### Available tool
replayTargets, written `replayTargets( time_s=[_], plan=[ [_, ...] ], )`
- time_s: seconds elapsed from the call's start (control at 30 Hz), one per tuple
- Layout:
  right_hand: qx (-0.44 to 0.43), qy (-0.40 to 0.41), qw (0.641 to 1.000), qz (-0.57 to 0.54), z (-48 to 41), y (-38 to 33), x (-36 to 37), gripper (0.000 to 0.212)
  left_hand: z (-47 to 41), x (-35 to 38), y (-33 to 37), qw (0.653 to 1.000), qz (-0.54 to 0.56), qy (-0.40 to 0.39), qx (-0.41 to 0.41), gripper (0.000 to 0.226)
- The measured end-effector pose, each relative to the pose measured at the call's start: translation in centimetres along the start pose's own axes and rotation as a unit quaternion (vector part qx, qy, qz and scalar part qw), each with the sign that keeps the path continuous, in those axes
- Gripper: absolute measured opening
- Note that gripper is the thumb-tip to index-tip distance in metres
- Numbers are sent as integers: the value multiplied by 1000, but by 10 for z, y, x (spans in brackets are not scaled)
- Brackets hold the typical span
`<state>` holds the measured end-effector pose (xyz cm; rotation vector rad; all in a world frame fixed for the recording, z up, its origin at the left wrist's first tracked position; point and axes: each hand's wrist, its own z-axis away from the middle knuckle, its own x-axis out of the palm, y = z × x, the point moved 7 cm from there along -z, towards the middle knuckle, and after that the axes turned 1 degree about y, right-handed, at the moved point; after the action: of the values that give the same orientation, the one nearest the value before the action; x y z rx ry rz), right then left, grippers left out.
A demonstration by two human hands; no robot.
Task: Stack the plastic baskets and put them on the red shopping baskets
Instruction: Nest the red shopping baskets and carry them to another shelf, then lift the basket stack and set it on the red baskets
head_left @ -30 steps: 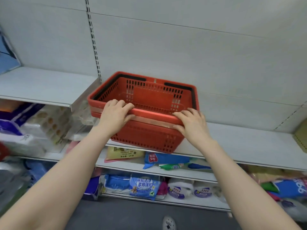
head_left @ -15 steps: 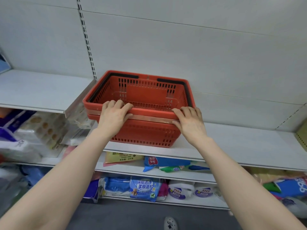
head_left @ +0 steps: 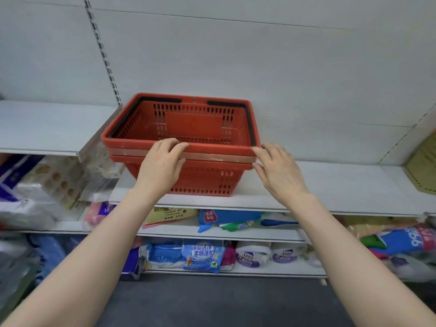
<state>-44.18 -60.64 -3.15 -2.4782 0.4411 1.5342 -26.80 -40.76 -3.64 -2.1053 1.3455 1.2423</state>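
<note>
A stack of red shopping baskets (head_left: 194,125) with black handles folded along the rim stands flat on the white middle shelf (head_left: 342,185). The baskets are nested, with a paler band showing between the rims. My left hand (head_left: 160,166) lies on the near rim, its fingers curled over the top edge. At the near right corner of the stack is my right hand (head_left: 278,171), with its fingers spread and the fingertips just touching the corner. The inside of the top basket is empty.
A higher white shelf (head_left: 47,128) juts out at the left. Packaged goods (head_left: 203,254) fill the lower shelves, and tissue packs (head_left: 42,185) sit at left. A yellow-green box (head_left: 422,168) stands at the far right. Below is dark floor (head_left: 224,300).
The stack has gone from tilted off the shelf edge to resting flat further back on it. My right hand has slid to the corner and opened its fingers.
</note>
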Motion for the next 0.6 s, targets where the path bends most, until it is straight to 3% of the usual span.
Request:
replayTargets(
  time_s=[0.13, 0.27, 0.6],
  plan=[
    [37, 22, 999, 6, 58, 54, -17, 38, 14, 14, 75, 998, 63, 6, -11, 30],
    [93, 11, 996, 6, 132, 129, -32, 38, 17, 55, 173, 991, 131, -38, -12, 29],
    [316, -6, 948, -30, 316, 371, -82, 42, -3, 182, 454, 942, 303, -133, 50, 36]
  ],
)
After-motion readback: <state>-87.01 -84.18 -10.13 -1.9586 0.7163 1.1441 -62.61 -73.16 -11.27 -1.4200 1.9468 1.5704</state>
